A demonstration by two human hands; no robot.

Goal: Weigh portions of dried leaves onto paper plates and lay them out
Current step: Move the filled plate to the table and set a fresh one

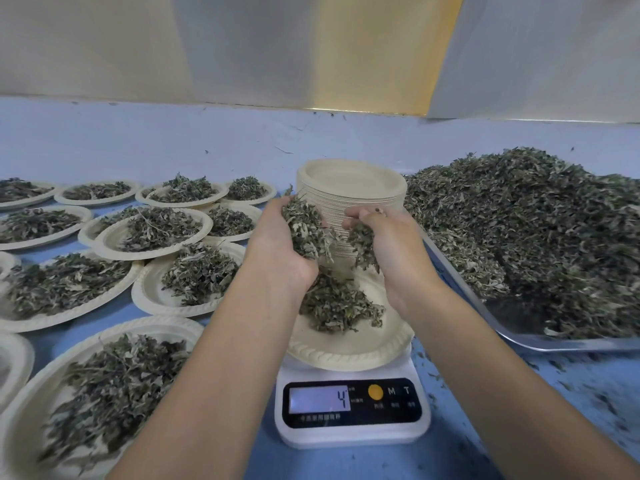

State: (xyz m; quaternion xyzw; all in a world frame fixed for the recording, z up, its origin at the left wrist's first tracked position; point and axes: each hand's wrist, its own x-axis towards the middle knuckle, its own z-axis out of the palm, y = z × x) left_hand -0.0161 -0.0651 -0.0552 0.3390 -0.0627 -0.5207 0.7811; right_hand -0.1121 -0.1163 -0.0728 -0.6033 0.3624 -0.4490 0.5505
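A white digital scale [351, 407] stands at the centre front; its display shows a 4. On it lies a paper plate [349, 351] with a small heap of dried leaves [337, 306]. Above that plate my left hand [277, 244] holds a clump of dried leaves [306, 226] in its cupped palm. My right hand [388, 244] grips a smaller clump [363, 247] beside it. Both hands hover over the plate, a little apart. Behind them rises a tall stack of empty paper plates [351, 183].
A metal tray [554, 342] at the right carries a large mound of dried leaves [540, 223]. Several filled paper plates [152, 233] cover the blue table at the left, some overlapping. Loose leaf scraps [561, 379] lie by the tray. A wall runs along the back.
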